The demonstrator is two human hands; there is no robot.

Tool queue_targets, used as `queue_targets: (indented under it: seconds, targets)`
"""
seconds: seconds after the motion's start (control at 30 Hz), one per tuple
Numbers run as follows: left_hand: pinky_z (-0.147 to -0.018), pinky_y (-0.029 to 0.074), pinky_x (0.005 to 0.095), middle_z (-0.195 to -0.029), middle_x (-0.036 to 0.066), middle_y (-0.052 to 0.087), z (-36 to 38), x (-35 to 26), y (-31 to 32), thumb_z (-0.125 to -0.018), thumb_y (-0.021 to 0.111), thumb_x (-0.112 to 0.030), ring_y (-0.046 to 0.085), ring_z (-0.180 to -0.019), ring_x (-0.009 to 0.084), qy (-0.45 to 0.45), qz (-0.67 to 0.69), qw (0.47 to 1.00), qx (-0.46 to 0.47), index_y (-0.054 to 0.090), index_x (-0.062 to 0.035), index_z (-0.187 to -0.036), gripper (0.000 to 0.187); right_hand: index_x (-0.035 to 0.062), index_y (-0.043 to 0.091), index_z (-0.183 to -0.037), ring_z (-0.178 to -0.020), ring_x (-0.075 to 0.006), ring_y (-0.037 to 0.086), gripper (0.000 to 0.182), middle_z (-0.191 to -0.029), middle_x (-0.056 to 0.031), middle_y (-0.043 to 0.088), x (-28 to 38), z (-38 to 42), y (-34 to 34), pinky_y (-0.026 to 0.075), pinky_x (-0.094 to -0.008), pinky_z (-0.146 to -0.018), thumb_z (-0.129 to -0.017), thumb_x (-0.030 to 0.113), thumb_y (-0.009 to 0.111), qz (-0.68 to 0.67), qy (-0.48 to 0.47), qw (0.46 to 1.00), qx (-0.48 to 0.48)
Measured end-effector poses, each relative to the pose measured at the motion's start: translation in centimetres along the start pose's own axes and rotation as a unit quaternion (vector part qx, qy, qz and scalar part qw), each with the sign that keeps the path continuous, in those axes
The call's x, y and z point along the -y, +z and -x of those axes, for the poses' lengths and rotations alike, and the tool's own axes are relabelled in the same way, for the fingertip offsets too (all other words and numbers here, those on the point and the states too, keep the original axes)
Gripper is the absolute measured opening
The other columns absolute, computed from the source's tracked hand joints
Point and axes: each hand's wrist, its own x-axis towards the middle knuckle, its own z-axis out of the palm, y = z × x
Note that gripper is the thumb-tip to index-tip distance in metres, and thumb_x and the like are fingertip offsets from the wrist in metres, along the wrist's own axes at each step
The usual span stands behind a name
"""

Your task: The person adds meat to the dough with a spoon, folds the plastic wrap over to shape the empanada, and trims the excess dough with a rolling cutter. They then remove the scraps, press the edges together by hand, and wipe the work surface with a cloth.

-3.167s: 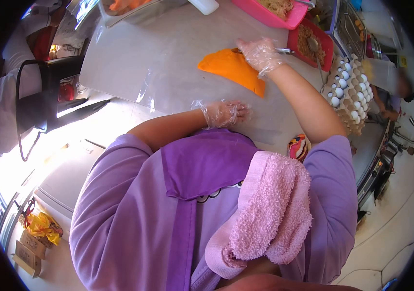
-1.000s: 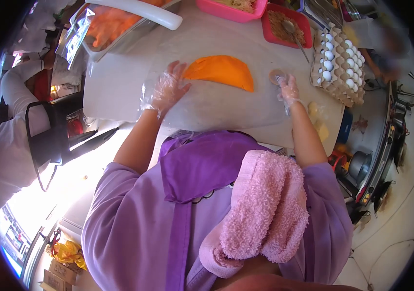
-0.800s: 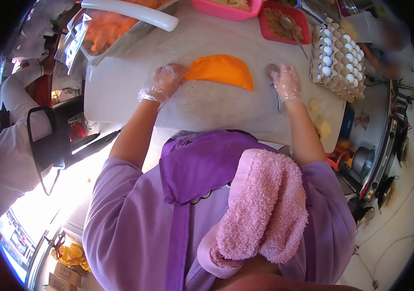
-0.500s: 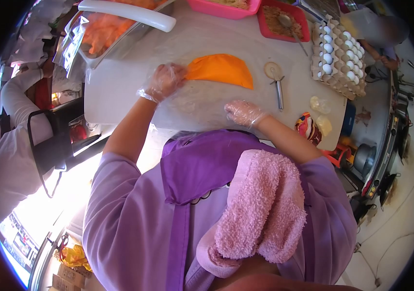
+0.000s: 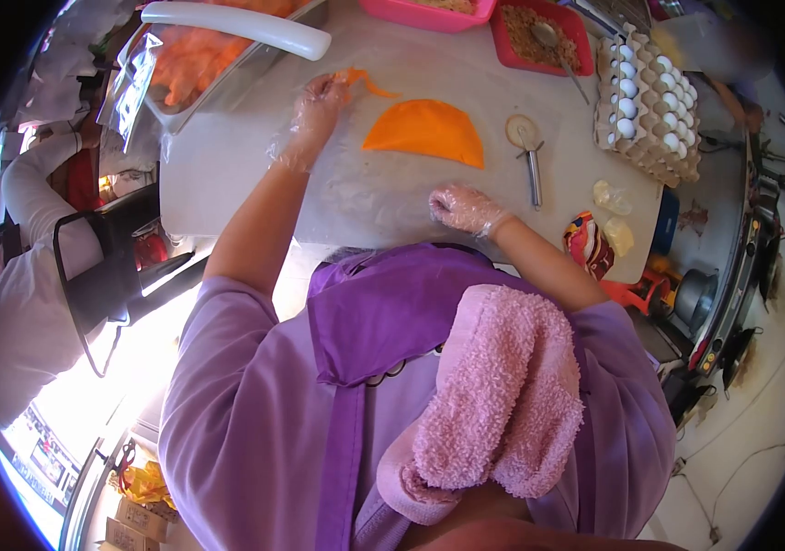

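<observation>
An orange half-moon of folded dough (image 5: 427, 133) lies flat on the plastic-covered table (image 5: 227, 184). Beyond its left end, my left hand (image 5: 321, 108), in a clear plastic glove, pinches a thin strip of orange dough (image 5: 369, 84) that trails to the right. My right hand (image 5: 468, 210), gloved as well, rests near the front edge with its fingers curled in; whether anything is inside them is hidden. A pastry wheel cutter (image 5: 528, 156) with a metal handle lies right of the folded dough.
At the back left is a container of orange dough (image 5: 195, 69) with a white rolling pin (image 5: 236, 30) across it. A pink tub of filling (image 5: 539, 41) holds a spoon. Egg trays (image 5: 645, 106) stand at the right, with a colourful packet (image 5: 587, 244) nearer me.
My left hand has moved up and away from the folded dough, and a loose orange strip now hangs from its fingers. My right hand has hardly moved.
</observation>
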Motion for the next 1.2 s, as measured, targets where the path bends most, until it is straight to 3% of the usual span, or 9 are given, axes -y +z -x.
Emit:
queue_targets:
  seconds: [0.27,0.33,0.37,0.47,0.53,0.63,0.83,1.07,1.2]
  targets:
    - [-0.073,0.048,0.0281,-0.091,0.011,0.064,-0.4,-2.3,1.1,-0.087,0.063,-0.025,0.061,-0.081,0.0171,0.039,-0.127,0.991,0.0,0.061,-0.0017,-0.11,0.032,0.0073,0.058,-0.097,-0.095,-0.0357,0.056,0.022,-0.098,-0.0161,0.061,-0.7,0.0,1.0,0.045,-0.0438,-0.084,-0.086,0.026,0.051,0.003,-0.007,1.0,-0.027]
    - [-0.084,0.047,0.0371,-0.111,0.015,0.06,-0.5,-1.5,1.1,-0.088,0.058,-0.026,0.06,-0.097,0.0258,0.26,-0.456,0.847,-0.088,0.058,-0.0094,-0.117,0.034,0.0064,0.058,-0.094,-0.092,-0.0363,0.057,0.022,-0.095,-0.016,0.061,-0.6,0.1,1.1,0.046,-0.0437,-0.081,-0.085,0.025,0.052,-0.001,-0.016,0.999,-0.038]
    - [-0.084,0.047,0.0371,-0.111,0.015,0.06,-0.3,-0.9,1.1,-0.088,0.058,-0.026,0.06,-0.097,0.0258,0.261,-0.457,0.846,-0.087,0.058,-0.0094,-0.117,0.034,0.0064,0.058,-0.094,-0.092,-0.0362,0.057,0.022,-0.094,-0.016,0.061,-0.6,0.1,1.1,0.046,-0.0435,-0.081,-0.085,0.025,0.052,-0.001,-0.019,0.999,-0.044]
    - [-0.093,0.042,0.045,-0.124,0.014,0.054,1.6,-2.1,1.9,-0.088,0.054,-0.029,0.053,-0.111,0.0304,0.353,-0.467,0.811,-0.014,0.057,-0.0142,-0.12,0.035,0.0065,0.058,-0.094,-0.091,-0.0362,0.057,0.021,-0.093,-0.0162,0.061,-0.5,0.3,1.0,0.046,-0.0433,-0.08,-0.085,0.025,0.052,-0.011,-0.017,0.998,-0.051]
    - [-0.095,0.04,0.0454,-0.12,0.01,0.057,1.9,-1.6,2.6,-0.088,0.053,-0.031,0.052,-0.113,0.0272,0.343,-0.521,0.761,0.178,0.06,-0.0155,-0.116,0.032,0.0065,0.058,-0.094,-0.09,-0.0363,0.057,0.021,-0.092,-0.0163,0.061,-0.1,0.4,0.7,0.046,-0.0432,-0.08,-0.085,0.024,0.052,-0.021,-0.013,0.998,-0.05]
    - [-0.095,0.04,0.0454,-0.119,0.007,0.058,2.1,-3.0,4.3,-0.088,0.055,-0.033,0.052,-0.113,0.0273,0.163,-0.514,0.817,0.206,0.064,-0.0146,-0.111,0.031,0.007,0.059,-0.094,-0.092,-0.0362,0.057,0.02,-0.094,-0.0164,0.062,0.0,0.3,0.4,0.045,-0.0451,-0.082,-0.086,0.023,0.05,-0.025,0.006,0.999,-0.019]
    - [-0.093,0.042,0.042,-0.109,0.008,0.063,0.9,-2.4,5.0,-0.084,0.061,-0.036,0.056,-0.107,0.0281,0.136,-0.524,0.822,0.18,0.068,-0.0123,-0.102,0.03,0.0059,0.059,-0.091,-0.09,-0.0377,0.057,0.018,-0.092,-0.0172,0.062,-0.2,0.3,0.7,0.045,-0.0453,-0.08,-0.084,0.021,0.052,-0.037,-0.005,0.999,-0.038]
    - [-0.088,0.045,0.0429,-0.102,0.015,0.064,0.2,0.9,1.8,-0.08,0.063,-0.018,0.058,-0.101,0.0308,0.218,-0.221,0.937,0.162,0.07,-0.0073,-0.094,0.018,0.0059,0.062,-0.109,-0.076,-0.0138,0.058,0.026,-0.084,-0.0047,0.065,1.7,-2.3,-7.8,0.048,-0.0307,-0.073,-0.091,0.023,0.058,-0.273,0.089,0.958,-0.005]
    - [-0.087,0.046,0.0431,-0.103,0.015,0.063,2.1,0.7,-1.1,-0.078,0.061,-0.01,0.057,-0.099,0.0318,0.277,-0.276,0.92,0.0,0.067,-0.0068,-0.1,0.023,0.0062,0.064,-0.109,-0.095,-0.0297,0.062,0.024,-0.1,-0.0144,0.065,-0.5,-6.9,-11.2,0.048,-0.0377,-0.086,-0.09,0.018,0.055,-0.14,0.061,0.977,-0.152]
